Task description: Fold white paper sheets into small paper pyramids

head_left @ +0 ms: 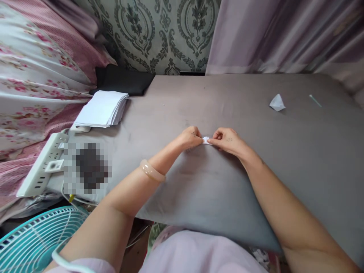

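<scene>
One small white piece, crumpled or ruffled along its far edge, is held at the centre of the dial, low over or on the grey-covered table; whether it touches the cover is hard to tell. The left hand, at 9 o'clock, has its thumb and fingers pinched closed on one end. The right hand, at 3 o'clock, closes thumb against forefinger on the other end, its remaining fingers curled. Gripping both ends so near each other probably gives fine control over something so small, and working midway between the forearms likely leaves it in plain view.

Farther out, at 2 o'clock, a folded white paper stands peaked, with a thin pale stick beyond it; both seem set aside, out of the arms' way. Near 10 o'clock, a stack of white sheets lies beside a black flat item, perhaps put there to be within reach yet off the working spot. Between 8 and 9 o'clock, a white power strip holds a plug, whose label is too small to read. No brand or other writing is legible.
</scene>
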The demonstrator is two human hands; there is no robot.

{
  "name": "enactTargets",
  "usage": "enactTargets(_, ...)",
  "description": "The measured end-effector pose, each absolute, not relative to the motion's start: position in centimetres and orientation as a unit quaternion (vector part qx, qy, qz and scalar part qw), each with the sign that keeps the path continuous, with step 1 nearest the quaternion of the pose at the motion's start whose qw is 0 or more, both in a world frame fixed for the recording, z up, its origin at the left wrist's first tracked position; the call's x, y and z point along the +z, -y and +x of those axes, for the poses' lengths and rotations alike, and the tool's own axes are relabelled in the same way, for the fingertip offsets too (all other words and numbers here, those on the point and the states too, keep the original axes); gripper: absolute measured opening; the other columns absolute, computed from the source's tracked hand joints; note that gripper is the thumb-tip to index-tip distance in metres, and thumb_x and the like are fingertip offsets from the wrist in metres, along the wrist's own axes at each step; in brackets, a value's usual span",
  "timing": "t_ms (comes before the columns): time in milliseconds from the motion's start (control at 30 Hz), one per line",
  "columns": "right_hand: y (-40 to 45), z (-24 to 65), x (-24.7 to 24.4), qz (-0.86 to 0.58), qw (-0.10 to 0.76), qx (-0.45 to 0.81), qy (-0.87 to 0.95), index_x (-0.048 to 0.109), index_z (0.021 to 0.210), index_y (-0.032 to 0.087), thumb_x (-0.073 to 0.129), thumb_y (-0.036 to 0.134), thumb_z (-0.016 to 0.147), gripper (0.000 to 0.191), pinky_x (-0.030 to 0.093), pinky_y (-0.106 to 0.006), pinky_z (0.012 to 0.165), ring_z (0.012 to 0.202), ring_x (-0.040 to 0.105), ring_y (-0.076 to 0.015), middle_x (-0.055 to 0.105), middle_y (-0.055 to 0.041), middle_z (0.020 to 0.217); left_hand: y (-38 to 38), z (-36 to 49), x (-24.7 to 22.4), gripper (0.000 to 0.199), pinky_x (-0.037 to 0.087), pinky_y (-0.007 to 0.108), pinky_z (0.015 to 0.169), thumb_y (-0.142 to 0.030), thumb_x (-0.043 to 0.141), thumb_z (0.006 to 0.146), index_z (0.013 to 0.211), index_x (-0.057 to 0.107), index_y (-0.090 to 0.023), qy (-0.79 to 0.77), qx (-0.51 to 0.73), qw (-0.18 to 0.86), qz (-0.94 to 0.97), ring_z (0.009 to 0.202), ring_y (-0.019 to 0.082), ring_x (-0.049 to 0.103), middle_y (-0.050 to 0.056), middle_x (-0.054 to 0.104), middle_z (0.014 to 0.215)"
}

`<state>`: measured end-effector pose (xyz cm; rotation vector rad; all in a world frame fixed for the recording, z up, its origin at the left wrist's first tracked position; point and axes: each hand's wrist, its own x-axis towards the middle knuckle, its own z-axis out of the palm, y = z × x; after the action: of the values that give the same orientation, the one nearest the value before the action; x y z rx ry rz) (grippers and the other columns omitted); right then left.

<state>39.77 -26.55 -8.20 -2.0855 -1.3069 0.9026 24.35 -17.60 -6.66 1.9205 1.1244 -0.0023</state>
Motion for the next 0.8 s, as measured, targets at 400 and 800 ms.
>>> enactTargets(400,32.2,35.7,-9.9,-0.679,0.284,0.048,0.675,0.061,0.120,0.017,0.040,0.021,0.094,0.034,0.049,-0.038,0.086,0.105,0.055,-0.0246,0.062,-0.0126,0.114,18.5,25.3,-4.0,0.013,0.039,0.024,0.060,-0.019,0.072,0.067,0.077,0.065,-0.015,-0.524,-0.070,0.413,0.741,0.061,0.014,0.052,0.002,0.059,0.060)
enactTargets(800,31.8,33.7,-9.3,-0.729,0.109,-0.016,0.675,0.046,0.136,0.009,0.037,0.031,0.096,0.047,0.044,-0.041,0.080,0.100,0.049,-0.0292,0.056,-0.0183,0.115,18.7,24.9,-5.5,0.010,0.034,0.026,0.058,-0.016,0.067,0.069,0.077,0.061,-0.016,-0.527,-0.036,0.427,0.734,0.060,0.013,0.046,-0.001,0.050,0.059)
